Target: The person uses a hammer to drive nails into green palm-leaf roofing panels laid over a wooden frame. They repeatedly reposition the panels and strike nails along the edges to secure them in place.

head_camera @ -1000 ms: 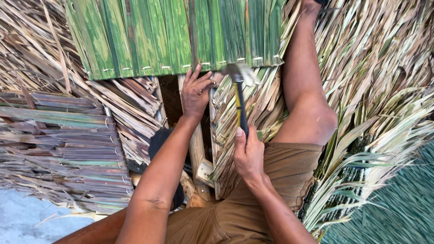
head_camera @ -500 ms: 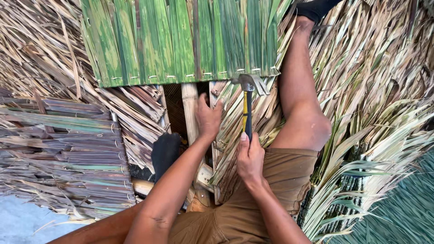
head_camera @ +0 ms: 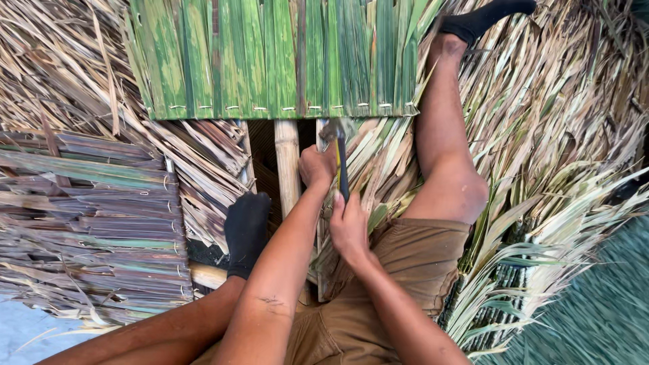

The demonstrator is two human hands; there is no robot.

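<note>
Head view: the right hand (head_camera: 349,226) is wrapped tight around the hammer (head_camera: 340,159), whose head sits just below the stitched edge of the green leaf panel (head_camera: 270,61). The left hand (head_camera: 318,167) is curled beside the bamboo pole (head_camera: 286,162); what it grips is unclear.

bright, even daylight with soft shadows, sharp centre, slight blur and stretching toward the edges.

Single head view, looking steeply down, close over hands, legs, thatch panels (head_camera: 270,61)
</note>
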